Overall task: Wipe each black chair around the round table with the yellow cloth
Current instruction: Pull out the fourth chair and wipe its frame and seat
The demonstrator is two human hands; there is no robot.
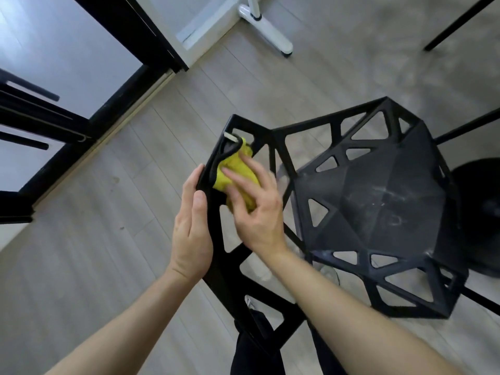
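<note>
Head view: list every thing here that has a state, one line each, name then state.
black chair: upright on the floor, seat smudged with pale marks
yellow cloth: bunched, pressed against the inner face of the chair's backrest
right hand: holds the cloth against the backrest
left hand: rests flat against the backrest's outer edge, fingers straight
white stand: standing on the floor beyond the chair
</note>
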